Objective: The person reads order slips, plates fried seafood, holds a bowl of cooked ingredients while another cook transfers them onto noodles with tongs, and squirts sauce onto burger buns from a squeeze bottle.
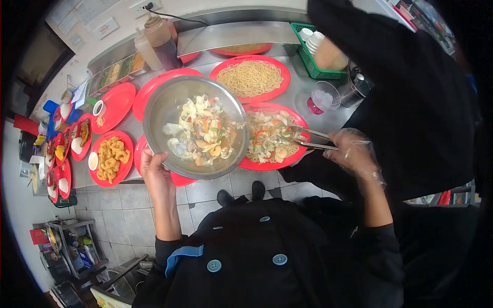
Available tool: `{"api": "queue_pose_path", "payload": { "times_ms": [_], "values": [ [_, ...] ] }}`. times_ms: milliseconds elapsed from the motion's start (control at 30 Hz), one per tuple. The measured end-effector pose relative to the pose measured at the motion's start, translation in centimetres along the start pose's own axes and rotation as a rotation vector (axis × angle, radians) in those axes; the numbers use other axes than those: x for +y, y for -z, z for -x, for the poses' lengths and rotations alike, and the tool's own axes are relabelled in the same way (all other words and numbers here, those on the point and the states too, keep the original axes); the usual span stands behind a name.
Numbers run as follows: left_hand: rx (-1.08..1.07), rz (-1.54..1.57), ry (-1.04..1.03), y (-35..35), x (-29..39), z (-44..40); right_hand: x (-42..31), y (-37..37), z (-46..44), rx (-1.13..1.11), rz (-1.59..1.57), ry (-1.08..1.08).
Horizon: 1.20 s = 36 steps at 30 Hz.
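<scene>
My left hand [159, 172] grips the rim of a steel mixing bowl [159, 118], tilted over the counter. Cabbage, carrot strips and shrimp [205, 128] lie inside it. In my right hand [357, 154], which wears a clear plastic glove, is a pair of metal tongs [321, 142]. Their tips touch the vegetable and shrimp topping [269, 136] on noodles on a red oval plate [272, 167], just right of the bowl. Behind it, another red plate [285, 72] carries plain noodles [249, 78].
Red plates, including one with fried food [112, 158], line the counter's left. Sauce bottles [159, 36] and a condiment tray [118, 72] stand at the back. A green basket [308, 59] and a glass dish [324, 96] are right. A dark-clothed person [411, 102] stands close on the right.
</scene>
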<state>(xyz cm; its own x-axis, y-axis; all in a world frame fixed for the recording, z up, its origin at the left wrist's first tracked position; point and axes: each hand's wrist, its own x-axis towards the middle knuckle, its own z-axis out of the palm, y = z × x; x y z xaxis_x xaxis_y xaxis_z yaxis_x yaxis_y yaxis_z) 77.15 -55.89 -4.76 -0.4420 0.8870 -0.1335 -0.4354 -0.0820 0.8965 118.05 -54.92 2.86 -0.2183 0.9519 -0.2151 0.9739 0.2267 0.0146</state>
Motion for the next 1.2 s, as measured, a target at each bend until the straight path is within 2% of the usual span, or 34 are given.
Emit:
{"api": "queue_pose_path", "payload": {
  "times_ms": [67, 167, 367, 433, 467, 500, 567, 600, 633, 700, 767, 800, 867, 967, 1000, 1067, 1100, 1167, 1200],
  "values": [
    [0.015, -0.001, 0.006, -0.8, 0.5, 0.2, -0.1, -0.2, 0.2, 0.047, -0.006, 0.037],
    [0.011, 0.009, 0.018, -0.7, 0.5, -0.1, -0.8, 1.0, 0.2, 0.002, -0.008, -0.042],
    [-0.024, 0.052, 0.05, -0.5, 0.0, -0.7, -1.4, 4.0, -0.1, 0.192, 0.07, 0.078],
    [-0.045, 0.057, 0.053, -0.4, 0.0, -1.1, -3.0, 6.5, -0.6, 0.035, 0.166, -0.063],
    [-0.027, 0.072, 0.054, -0.9, 0.0, -1.0, -2.8, 6.8, -0.7, 0.165, 0.155, 0.024],
    [-0.011, 0.087, 0.055, -1.4, 0.1, -1.0, -2.8, 6.9, -1.1, 0.17, 0.155, 0.034],
    [-0.007, 0.091, 0.062, -1.7, 0.1, -1.3, -2.7, 6.9, -1.6, 0.613, 0.125, 0.249],
    [-0.037, 0.091, 0.063, -1.5, -0.2, -1.6, -3.1, 6.8, -2.2, 0.51, 0.094, 0.157],
    [-0.067, 0.09, 0.065, -1.3, -0.2, -1.8, -4.2, 6.9, -3.3, 0.512, 0.092, 0.157],
    [-0.053, 0.086, 0.055, -1.7, -0.5, -2.5, -5.9, 6.8, -6.1, 0.207, -0.026, -0.076],
    [-0.04, 0.088, 0.039, -2.2, -0.9, -3.6, -5.1, 1.0, -9.4, 0.503, -0.079, -0.019],
    [-0.047, 0.09, 0.027, -2.3, -1.2, -4.5, -4.5, -1.1, -11.7, 0.508, -0.079, -0.014],
    [-0.046, 0.091, 0.008, -2.9, -1.7, -6.2, -3.9, -3.3, -15.8, 0.306, -0.333, -0.083],
    [0.003, 0.085, -0.042, -4.3, -2.3, -8.6, -5.0, -3.5, -17.4, 0.305, -0.307, -0.122],
    [-0.002, 0.101, -0.039, -4.5, -2.6, -9.2, -5.2, -2.6, -17.1, 0.309, -0.31, -0.108],
    [-0.002, 0.121, -0.048, -4.7, -3.4, -10.5, -7.2, 1.8, -13.9, 0.087, -0.631, 0.036],
    [0.003, 0.12, -0.052, -4.9, -3.6, -10.9, -7.7, 1.8, -13.9, 0.087, -0.633, 0.042],
    [-0.034, 0.058, -0.066, -5.3, -3.9, -11.6, -8.5, 2.1, -14.1, 0.058, -0.282, 0.112],
    [-0.044, 0.077, -0.061, -5.6, -4.3, -11.9, -7.9, 0.4, -15.2, 0.168, -0.206, 0.248]
  ]
}}
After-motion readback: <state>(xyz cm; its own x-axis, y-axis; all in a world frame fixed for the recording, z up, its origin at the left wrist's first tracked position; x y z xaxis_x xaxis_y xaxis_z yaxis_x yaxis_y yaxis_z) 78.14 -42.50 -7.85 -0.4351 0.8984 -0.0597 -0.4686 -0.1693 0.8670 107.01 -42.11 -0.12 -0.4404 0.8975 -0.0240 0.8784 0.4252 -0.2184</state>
